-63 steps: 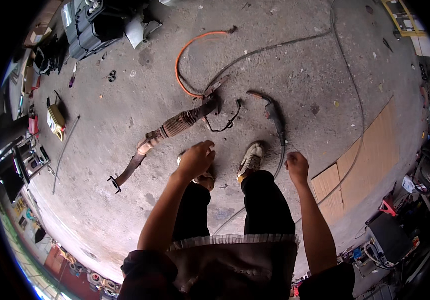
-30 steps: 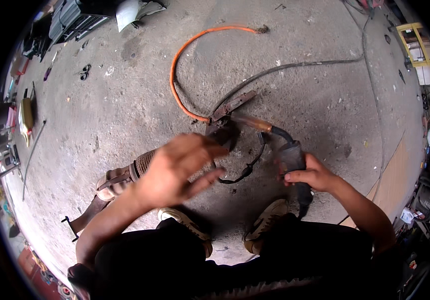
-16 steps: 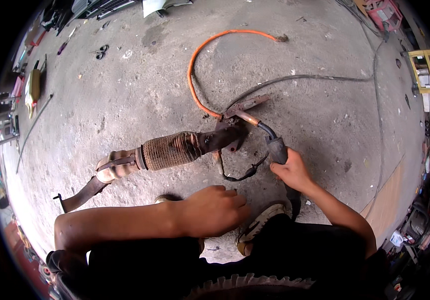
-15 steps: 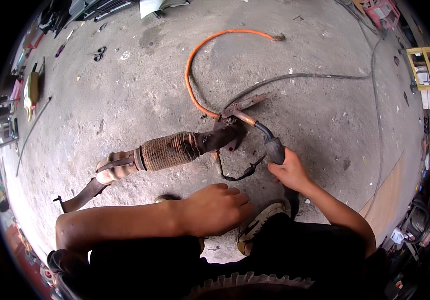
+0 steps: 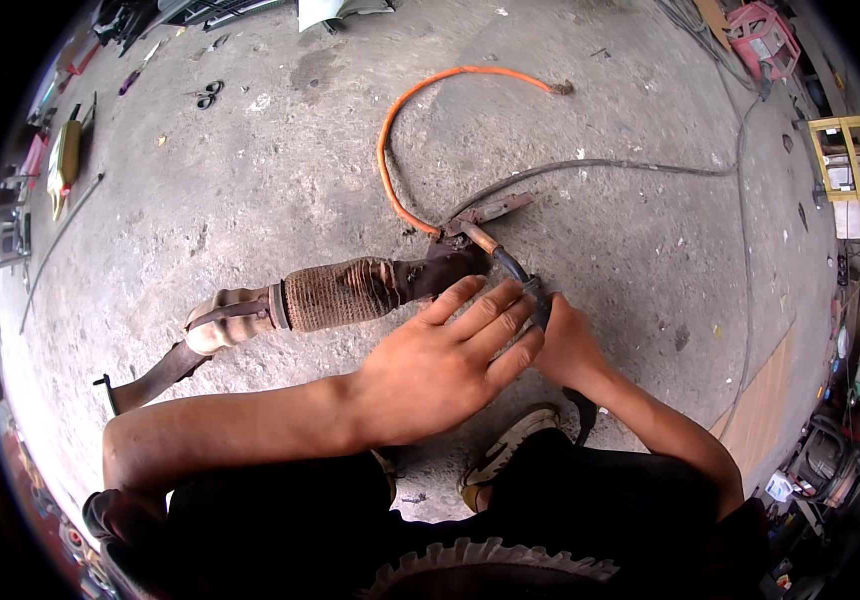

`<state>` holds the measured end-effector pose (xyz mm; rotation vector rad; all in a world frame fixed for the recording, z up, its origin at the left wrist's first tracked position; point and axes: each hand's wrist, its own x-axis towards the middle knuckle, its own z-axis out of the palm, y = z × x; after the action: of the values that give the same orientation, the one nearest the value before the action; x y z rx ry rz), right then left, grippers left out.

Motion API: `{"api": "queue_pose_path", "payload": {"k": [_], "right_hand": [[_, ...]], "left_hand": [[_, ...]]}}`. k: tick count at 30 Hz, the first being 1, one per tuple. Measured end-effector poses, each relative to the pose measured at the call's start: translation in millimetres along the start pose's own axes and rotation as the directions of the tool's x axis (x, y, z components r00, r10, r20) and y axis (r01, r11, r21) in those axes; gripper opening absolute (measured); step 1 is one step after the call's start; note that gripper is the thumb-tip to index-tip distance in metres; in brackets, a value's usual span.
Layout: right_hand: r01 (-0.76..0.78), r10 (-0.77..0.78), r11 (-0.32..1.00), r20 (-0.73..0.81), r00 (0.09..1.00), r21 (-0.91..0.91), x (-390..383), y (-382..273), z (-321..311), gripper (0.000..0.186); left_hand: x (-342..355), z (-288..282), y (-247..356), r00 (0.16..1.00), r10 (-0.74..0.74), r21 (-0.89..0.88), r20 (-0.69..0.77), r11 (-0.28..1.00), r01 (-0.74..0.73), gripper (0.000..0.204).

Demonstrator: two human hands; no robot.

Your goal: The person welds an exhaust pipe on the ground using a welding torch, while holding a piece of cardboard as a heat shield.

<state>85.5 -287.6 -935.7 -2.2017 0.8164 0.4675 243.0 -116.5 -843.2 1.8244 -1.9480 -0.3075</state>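
Observation:
A rusty exhaust pipe [image 5: 230, 322] with a braided flex section [image 5: 340, 293] lies across the concrete floor in front of me. My right hand [image 5: 572, 345] is closed round the black handle of a welding torch [image 5: 512, 266], whose copper-coloured nozzle [image 5: 481, 237] points at the pipe's right end. My left hand [image 5: 440, 365] reaches over from the left, fingers stretched out and a little apart, their tips at the torch's handle. Whether they touch it is unclear. A rusty clamp [image 5: 500, 208] sits at the pipe's end. The left hand covers part of the floor beside the pipe.
An orange cable [image 5: 384, 150] curves away from the pipe's end, and a dark cable [image 5: 630, 165] runs right. Scissors [image 5: 210, 94] and a thin rod [image 5: 60, 250] lie to the left. A yellow rack [image 5: 855, 160] and a pink crate [image 5: 762, 40] stand at the right.
My left hand has moved up and right from beside the torch to its handle, and its curled fingers have straightened. The right hand still holds the torch, shifted slightly.

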Motion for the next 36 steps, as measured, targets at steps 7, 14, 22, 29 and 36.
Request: {"api": "queue_pose_path", "payload": {"k": [7, 14, 22, 29, 36], "right_hand": [[0.182, -0.182, 0.979, 0.0, 0.983, -0.089, -2.9, 14.7, 4.3, 0.037], [0.208, -0.207, 0.978, 0.019, 0.978, -0.031, -9.1, 0.0, -11.2, 0.037], [0.229, -0.224, 0.973, -0.127, 0.966, 0.025, -9.4, 0.6, -28.0, 0.031], [0.06, -0.095, 0.969, 0.135, 0.986, 0.24, -6.6, -31.0, -32.3, 0.027], [-0.035, 0.028, 0.986, -0.044, 0.999, -0.166, -7.9, -14.5, -24.5, 0.03]], "left_hand": [[4.1, -7.9, 20.1, 0.997, 0.07, 0.087, 0.015, 0.994, -0.071, 0.043], [7.8, -4.4, 36.4, 0.982, 0.173, 0.163, 0.076, 0.97, -0.183, 0.043], [2.8, -11.6, 34.8, 0.989, 0.149, 0.152, -0.019, 0.978, -0.144, 0.041], [-11.9, -6.4, 25.5, 0.992, 0.08, 0.079, -0.099, 0.994, -0.072, 0.038], [-10.6, -22.1, -23.1, 0.974, -0.174, -0.145, -0.145, 0.977, 0.154, 0.042]]}}
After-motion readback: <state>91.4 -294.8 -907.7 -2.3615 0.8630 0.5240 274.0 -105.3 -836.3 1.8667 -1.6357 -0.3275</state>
